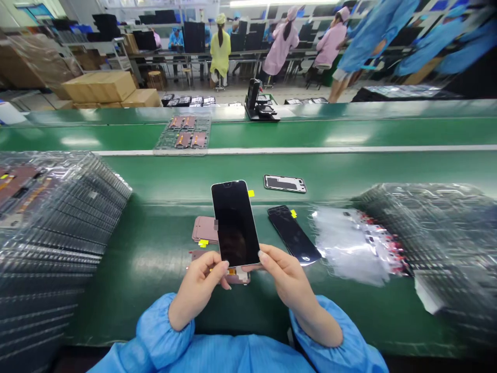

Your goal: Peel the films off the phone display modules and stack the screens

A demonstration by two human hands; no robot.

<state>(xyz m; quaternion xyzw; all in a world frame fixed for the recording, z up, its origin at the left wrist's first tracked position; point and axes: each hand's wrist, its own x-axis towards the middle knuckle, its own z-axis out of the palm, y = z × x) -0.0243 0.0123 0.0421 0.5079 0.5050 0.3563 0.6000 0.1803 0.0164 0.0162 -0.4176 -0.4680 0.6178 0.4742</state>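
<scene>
Both hands hold up a phone screen (236,223), black with a thin white border and a yellow tab at its upper right. My left hand (204,282) pinches the lower left corner, while my right hand (285,274) grips the lower right edge. Beneath it on the green bench lie a pinkish screen panel (237,278) and, to the left, a pinkish phone part (204,229) with yellow tabs, both partly hidden. Right of the held piece rests another black phone screen (294,233) with a yellow tab. Farther back lies a grey-and-white phone frame (284,183).
Tall stacks of clear plastic trays stand at left (50,248) and right (438,243). A pile of clear plastic film (351,243) lies by the right stack. Behind are a tray of panels (186,135), a black fixture (259,103), cardboard boxes (99,87) and several co-workers.
</scene>
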